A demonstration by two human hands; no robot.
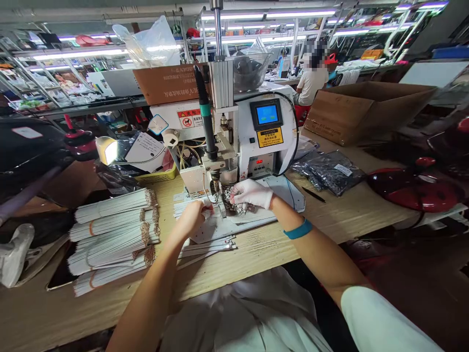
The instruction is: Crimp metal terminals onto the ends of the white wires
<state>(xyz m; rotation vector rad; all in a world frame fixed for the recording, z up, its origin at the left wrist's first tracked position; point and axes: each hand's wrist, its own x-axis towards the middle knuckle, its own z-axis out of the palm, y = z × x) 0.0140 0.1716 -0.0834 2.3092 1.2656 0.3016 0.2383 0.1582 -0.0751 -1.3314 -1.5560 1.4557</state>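
My left hand [195, 216] is closed in a pinch at the front of a white soldering machine [269, 134], just left of its tip [216, 182]. What its fingers hold is hidden. White wires [179, 209] lie beside that hand. In a white glove, my right hand [252, 193] reaches into a pile of small metal parts [231, 191] right of the tip. Its fingertips are drawn together among the parts, and whatever is between them cannot be made out. Below the base plate [212, 231], several white wires with metal ends [208, 247] rest on the table.
Bundles of white wires [113, 239] with copper-coloured ends are stacked at the left. A lit lamp [107, 149] stands behind them. Bagged parts [330, 171], a dark pen-like tool [313, 194] and an open cardboard box [340, 115] are on the right. Another person [311, 80] sits farther back.
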